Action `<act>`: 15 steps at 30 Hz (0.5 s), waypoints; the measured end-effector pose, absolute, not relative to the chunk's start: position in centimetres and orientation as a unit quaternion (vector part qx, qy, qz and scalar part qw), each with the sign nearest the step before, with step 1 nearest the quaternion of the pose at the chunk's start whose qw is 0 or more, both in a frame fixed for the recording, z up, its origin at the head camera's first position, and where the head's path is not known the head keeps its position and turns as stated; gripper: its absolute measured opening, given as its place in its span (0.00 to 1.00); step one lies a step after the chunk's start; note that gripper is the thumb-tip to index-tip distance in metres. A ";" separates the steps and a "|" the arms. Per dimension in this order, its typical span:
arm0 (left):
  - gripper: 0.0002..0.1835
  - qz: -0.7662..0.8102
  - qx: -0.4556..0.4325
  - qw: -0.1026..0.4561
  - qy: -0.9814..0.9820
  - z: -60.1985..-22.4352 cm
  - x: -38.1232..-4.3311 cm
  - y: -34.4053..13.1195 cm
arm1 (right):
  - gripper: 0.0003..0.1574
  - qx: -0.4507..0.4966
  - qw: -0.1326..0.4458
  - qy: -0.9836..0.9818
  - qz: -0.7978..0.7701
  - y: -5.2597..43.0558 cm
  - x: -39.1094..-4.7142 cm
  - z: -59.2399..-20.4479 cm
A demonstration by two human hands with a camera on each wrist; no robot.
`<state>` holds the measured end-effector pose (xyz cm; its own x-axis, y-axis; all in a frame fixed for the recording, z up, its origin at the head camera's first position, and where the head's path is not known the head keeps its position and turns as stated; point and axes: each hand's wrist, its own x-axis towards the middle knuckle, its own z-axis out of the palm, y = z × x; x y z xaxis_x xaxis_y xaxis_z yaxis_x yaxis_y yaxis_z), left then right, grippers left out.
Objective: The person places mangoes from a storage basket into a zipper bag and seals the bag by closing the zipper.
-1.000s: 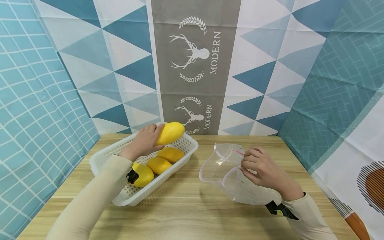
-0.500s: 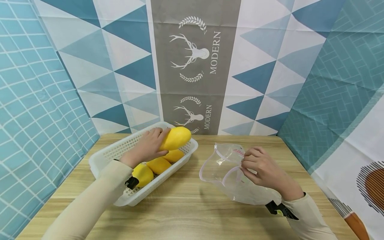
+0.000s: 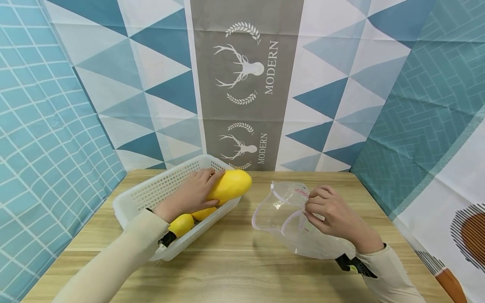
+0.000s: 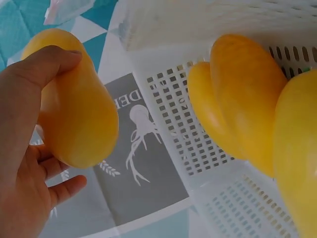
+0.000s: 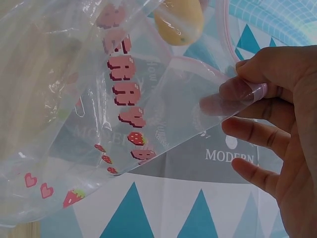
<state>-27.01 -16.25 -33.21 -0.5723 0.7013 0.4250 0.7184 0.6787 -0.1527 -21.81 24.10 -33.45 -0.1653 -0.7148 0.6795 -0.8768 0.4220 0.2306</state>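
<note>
My left hand (image 3: 195,191) grips a yellow mango (image 3: 232,185) above the right rim of the white plastic basket (image 3: 125,206). In the left wrist view the thumb lies across the held mango (image 4: 81,119) and the other fingers curl behind it. More mangoes (image 3: 182,225) lie in the basket, partly hidden by the left hand and arm. On the right, my right hand (image 3: 333,210) pinches the edge of a clear zip bag (image 3: 280,210), whose mouth gapes towards the basket. Pink lettering (image 5: 124,74) and strawberry prints show on the bag in the right wrist view.
The basket stands at the left of the wooden table (image 3: 235,269), near the patterned backdrop (image 3: 246,84). Bare tabletop lies between basket and bag. Blue tiled cloth (image 3: 49,126) hangs at the left, and another patterned cloth (image 3: 447,189) hangs at the right.
My left hand has carried the mango rightwards and a little lower, from over the basket's inside to over its right rim. The right hand and the bag have stayed put.
</note>
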 end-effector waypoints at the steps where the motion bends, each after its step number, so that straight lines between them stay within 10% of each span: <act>1: 0.46 -0.019 -0.404 0.233 -0.885 -33.2 -26.9 -16.2 | 0.27 0.527 0.374 -0.756 0.109 24.1 -21.8 -33.5; 15: 0.43 0.001 -0.437 0.230 -0.869 -32.6 -25.1 -15.0 | 0.26 0.526 0.377 -0.754 0.109 24.1 -21.8 -33.5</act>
<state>-25.13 -15.01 -32.56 -0.5120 0.7608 0.3989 0.7601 0.6175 -0.2023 -21.83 24.08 -33.47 -0.1612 -0.7114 0.6840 -0.8760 0.4224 0.2328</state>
